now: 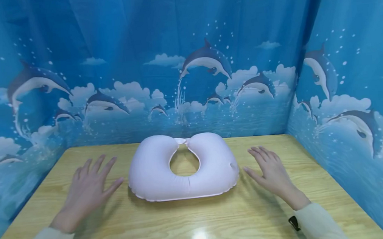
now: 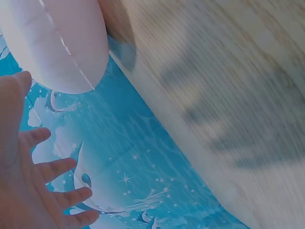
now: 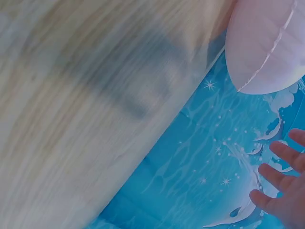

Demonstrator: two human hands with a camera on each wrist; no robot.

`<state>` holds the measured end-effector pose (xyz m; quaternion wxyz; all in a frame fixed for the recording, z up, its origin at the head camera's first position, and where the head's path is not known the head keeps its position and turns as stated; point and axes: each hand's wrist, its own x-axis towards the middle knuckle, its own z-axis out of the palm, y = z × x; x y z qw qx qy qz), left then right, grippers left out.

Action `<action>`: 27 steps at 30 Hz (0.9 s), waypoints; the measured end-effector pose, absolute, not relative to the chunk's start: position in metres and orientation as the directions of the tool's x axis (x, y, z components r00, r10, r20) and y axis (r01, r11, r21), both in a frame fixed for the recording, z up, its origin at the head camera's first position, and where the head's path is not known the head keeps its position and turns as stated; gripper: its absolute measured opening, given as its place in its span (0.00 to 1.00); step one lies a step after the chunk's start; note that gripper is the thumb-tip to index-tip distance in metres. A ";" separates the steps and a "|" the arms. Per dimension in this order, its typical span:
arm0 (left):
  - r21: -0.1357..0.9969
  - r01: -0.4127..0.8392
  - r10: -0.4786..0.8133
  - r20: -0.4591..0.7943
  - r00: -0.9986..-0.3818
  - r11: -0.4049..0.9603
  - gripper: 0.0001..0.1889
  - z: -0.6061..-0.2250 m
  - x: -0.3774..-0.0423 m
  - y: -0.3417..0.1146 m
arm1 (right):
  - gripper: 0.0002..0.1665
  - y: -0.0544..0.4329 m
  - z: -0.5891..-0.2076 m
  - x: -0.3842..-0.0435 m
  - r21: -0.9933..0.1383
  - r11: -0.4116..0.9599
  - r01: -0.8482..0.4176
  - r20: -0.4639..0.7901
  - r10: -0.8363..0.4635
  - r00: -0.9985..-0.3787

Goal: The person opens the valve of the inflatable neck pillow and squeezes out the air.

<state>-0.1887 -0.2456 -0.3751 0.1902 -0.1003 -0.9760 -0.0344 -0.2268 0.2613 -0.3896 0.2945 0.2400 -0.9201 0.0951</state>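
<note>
A pale pink inflated neck pillow point(image 1: 155, 172) lies on the wooden table, its gap turned to the back and a small valve on its right lobe. To its left, my left hand point(image 1: 89, 187) is held over the table with fingers spread, thumb tip close to the pillow's side. On the other side my right hand point(image 1: 271, 171) mirrors it, fingers extended and thumb pointing at the pillow. Both wrist views show a seamed end of the pillow point(image 2: 57, 43) beyond the spread fingers. Neither hand holds anything.
The light wooden table point(image 1: 153, 229) has its back edge against a blue curtain point(image 1: 119, 34) printed with dolphins and clouds. More of this curtain hangs along the left and right sides. A bright light reflection shows at the table's front.
</note>
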 end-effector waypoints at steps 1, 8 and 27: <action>0.025 0.214 0.188 0.390 -0.901 0.976 0.39 -0.374 -0.189 -0.245 | 0.35 0.260 -0.389 -0.227 -0.031 0.862 -0.506 0.596 -0.390 -0.702; 0.005 0.258 0.228 0.445 -0.866 0.966 0.36 -0.369 -0.192 -0.237 | 0.31 0.254 -0.384 -0.228 -0.023 0.831 -0.556 0.630 -0.419 -0.653; -0.079 0.397 0.374 0.541 -0.753 0.914 0.31 -0.366 -0.203 -0.216 | 0.22 0.234 -0.375 -0.227 0.047 0.758 -0.651 0.652 -0.516 -0.555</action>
